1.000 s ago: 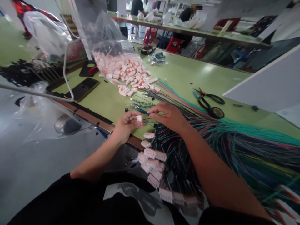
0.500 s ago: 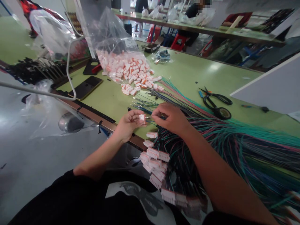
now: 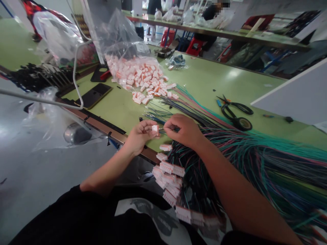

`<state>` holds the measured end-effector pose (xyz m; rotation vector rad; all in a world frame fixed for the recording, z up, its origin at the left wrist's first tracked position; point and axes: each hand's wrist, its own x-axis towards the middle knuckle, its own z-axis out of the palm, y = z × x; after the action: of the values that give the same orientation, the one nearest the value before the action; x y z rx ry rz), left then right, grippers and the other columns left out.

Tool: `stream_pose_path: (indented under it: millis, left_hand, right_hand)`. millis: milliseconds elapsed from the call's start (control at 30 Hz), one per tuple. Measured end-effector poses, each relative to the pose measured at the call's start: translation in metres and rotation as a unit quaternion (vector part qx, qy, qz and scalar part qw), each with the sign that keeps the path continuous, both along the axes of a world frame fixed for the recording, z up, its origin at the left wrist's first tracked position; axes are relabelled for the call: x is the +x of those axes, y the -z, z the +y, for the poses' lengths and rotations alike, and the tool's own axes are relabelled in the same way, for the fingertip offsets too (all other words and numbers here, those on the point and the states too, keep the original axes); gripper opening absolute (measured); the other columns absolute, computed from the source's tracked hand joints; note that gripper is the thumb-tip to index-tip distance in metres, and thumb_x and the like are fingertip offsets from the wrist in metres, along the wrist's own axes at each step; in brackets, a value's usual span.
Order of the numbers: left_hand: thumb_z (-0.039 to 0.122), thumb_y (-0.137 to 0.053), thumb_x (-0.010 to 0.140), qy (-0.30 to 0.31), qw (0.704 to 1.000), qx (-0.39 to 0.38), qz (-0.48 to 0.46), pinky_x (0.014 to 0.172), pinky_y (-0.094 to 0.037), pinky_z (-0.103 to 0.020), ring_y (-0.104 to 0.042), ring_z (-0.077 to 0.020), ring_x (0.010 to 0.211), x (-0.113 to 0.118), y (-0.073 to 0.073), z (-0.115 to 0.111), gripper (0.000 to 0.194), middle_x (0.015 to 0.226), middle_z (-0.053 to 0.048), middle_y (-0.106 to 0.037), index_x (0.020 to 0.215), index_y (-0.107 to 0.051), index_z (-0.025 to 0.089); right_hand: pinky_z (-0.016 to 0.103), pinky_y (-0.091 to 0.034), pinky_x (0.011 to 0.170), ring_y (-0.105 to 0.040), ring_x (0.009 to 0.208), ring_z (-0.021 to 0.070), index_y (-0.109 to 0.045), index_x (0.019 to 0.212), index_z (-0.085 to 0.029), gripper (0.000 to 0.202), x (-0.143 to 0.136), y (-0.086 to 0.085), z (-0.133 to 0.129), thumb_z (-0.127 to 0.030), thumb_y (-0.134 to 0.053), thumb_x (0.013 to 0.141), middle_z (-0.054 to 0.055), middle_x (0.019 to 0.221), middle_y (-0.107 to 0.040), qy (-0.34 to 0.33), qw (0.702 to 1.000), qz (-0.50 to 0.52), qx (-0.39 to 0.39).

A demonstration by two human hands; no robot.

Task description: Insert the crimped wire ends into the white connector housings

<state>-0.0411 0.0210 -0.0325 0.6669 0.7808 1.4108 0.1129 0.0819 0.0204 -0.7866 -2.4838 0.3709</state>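
Observation:
Between the fingertips of my left hand (image 3: 141,135) is a small white-and-orange connector housing (image 3: 155,129). My right hand (image 3: 182,129) pinches a thin wire (image 3: 161,129), whose tip reaches the housing's right side; how far in it goes I cannot tell. Bundles of green, pink and dark wires (image 3: 245,143) run under and past my right forearm. Below my hands, several wired connectors (image 3: 171,168) hang at the table's front edge. Loose connector housings (image 3: 146,76) spill from a clear plastic bag (image 3: 122,44) beyond my hands.
A phone (image 3: 98,94) lies at the left near a metal rod frame (image 3: 75,68). Black scissors (image 3: 236,106) and a roll of black tape (image 3: 242,123) rest on the right. A white panel (image 3: 296,92) stands beyond them. People sit at a farther bench (image 3: 230,32).
My right hand has moved slightly left, closer to the housing, and less wire shows between them. My left hand stays in place with the housing.

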Motion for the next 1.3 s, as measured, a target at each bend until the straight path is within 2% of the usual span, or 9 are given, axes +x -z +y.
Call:
stream_pose_path:
  millis: [200, 567, 833, 1100, 1300]
  left_hand:
    - [0.017, -0.081, 0.054, 0.002, 1.000, -0.009, -0.011, 0.057, -0.052, -0.020, -0.062, -0.0089, 0.056, 0.0001, -0.0008, -0.0003, 0.034, 0.063, 0.002, -0.065, 0.081, -0.061, 0.013]
    - [0.019, -0.083, 0.051, 0.014, 0.999, -0.023, -0.029, 0.052, -0.051, -0.020, -0.063, -0.0097, 0.053, -0.0010, -0.0032, 0.0000, 0.035, 0.061, 0.000, -0.067, 0.080, -0.064, 0.011]
    - [0.013, -0.077, 0.059, 0.022, 0.999, -0.017, -0.018, 0.055, -0.051, -0.022, -0.061, -0.0098, 0.056, -0.0023, -0.0014, 0.0007, 0.026, 0.063, 0.000, -0.065, 0.081, -0.064, 0.012]
    - [0.013, -0.076, 0.059, 0.035, 0.999, -0.015, -0.024, 0.054, -0.050, -0.022, -0.061, -0.0105, 0.054, -0.0019, -0.0009, 0.0025, 0.024, 0.060, 0.000, -0.064, 0.080, -0.064, 0.012]
    - [0.012, -0.074, 0.061, 0.075, 0.995, -0.049, -0.035, 0.050, -0.051, -0.021, -0.060, -0.0103, 0.048, -0.0069, -0.0028, 0.0048, 0.021, 0.057, -0.001, -0.064, 0.080, -0.065, 0.010]
  right_hand:
    - [0.027, -0.036, 0.062, -0.045, 0.061, 0.0119, -0.052, 0.062, -0.020, 0.010, -0.0011, 0.0020, -0.0001, -0.018, -0.050, 0.072, -0.002, 0.058, -0.052, -0.005, 1.000, 0.002, 0.001]
    - [0.028, -0.036, 0.063, -0.045, 0.062, 0.0127, -0.051, 0.065, -0.020, 0.008, -0.0030, 0.0006, -0.0032, -0.016, -0.049, 0.071, -0.001, 0.059, -0.050, -0.007, 1.000, 0.001, -0.005]
    - [0.027, -0.035, 0.061, -0.044, 0.061, 0.0123, -0.047, 0.064, -0.021, 0.011, -0.0014, -0.0018, -0.0045, -0.013, -0.047, 0.070, -0.002, 0.061, -0.049, -0.004, 0.999, -0.030, -0.011]
    - [0.029, -0.034, 0.064, -0.042, 0.066, 0.0148, -0.043, 0.063, -0.021, 0.015, -0.0008, -0.0022, -0.0027, -0.010, -0.044, 0.072, 0.001, 0.062, -0.048, -0.029, 0.996, -0.071, 0.049]
    - [0.031, -0.036, 0.067, -0.044, 0.072, 0.0169, -0.047, 0.064, -0.021, 0.016, -0.0010, 0.0010, -0.0028, -0.009, -0.041, 0.075, 0.004, 0.067, -0.051, -0.037, 0.990, -0.096, 0.099]
